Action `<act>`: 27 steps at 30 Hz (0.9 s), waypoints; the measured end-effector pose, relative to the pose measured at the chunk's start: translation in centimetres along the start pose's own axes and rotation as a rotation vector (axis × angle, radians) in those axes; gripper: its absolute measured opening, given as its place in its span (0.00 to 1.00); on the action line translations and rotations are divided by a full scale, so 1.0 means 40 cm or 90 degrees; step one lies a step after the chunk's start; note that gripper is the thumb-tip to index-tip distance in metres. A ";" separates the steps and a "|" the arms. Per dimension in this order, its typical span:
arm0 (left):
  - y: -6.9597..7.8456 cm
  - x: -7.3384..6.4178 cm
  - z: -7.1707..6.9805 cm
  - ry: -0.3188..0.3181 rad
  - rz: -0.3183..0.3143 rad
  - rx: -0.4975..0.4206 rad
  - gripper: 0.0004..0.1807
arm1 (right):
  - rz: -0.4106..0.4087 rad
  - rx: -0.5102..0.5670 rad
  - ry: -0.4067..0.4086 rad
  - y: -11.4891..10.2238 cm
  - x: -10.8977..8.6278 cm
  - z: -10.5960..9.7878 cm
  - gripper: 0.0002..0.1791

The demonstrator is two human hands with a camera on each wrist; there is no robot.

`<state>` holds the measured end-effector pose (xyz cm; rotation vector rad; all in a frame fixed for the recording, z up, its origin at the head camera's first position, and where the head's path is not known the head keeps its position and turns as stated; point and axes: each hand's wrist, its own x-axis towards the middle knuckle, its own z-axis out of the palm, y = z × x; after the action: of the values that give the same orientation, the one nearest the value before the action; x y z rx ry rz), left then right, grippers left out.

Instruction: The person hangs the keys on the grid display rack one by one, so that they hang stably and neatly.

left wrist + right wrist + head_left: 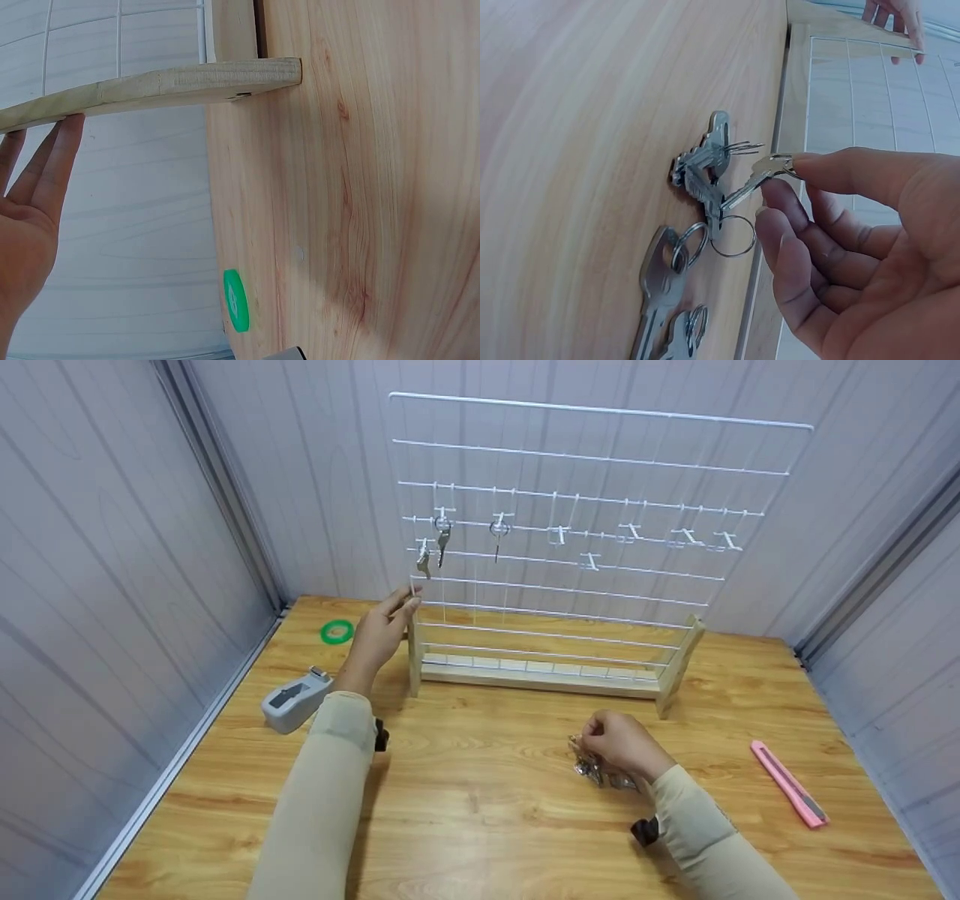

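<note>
Right hand (619,742): thumb and finger pinch one key (763,169) near its ring end, just above loose ringed keys (697,169) on the table (592,187). Should lift slowly, blade free, so nothing snags; leaving the ring exposed probably helps. Left hand (382,630): fingers extended, touching the wooden side post (415,660) of the white wire rack (600,411); light pressure seems enough, pushing may tilt it. Further out: keys on hooks upper left, bare hooks rightward; tape dispenser (296,701) left, pink utility knife (787,784) right.
</note>
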<state>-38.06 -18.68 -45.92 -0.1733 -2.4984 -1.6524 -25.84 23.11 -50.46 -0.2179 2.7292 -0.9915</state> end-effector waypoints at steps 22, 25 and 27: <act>-0.003 0.002 0.000 0.002 0.017 0.013 0.29 | -0.021 0.062 0.037 -0.008 -0.016 -0.007 0.07; -0.004 0.002 0.000 0.003 0.019 0.012 0.29 | -0.016 0.067 0.036 -0.014 -0.017 -0.009 0.07; -0.004 0.002 0.000 0.003 0.020 0.012 0.30 | -0.010 0.068 0.037 -0.019 -0.018 -0.011 0.07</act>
<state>-38.15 -18.77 -46.06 -0.2056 -2.4928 -1.6148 -25.22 22.96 -49.52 -0.1953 2.7207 -1.1617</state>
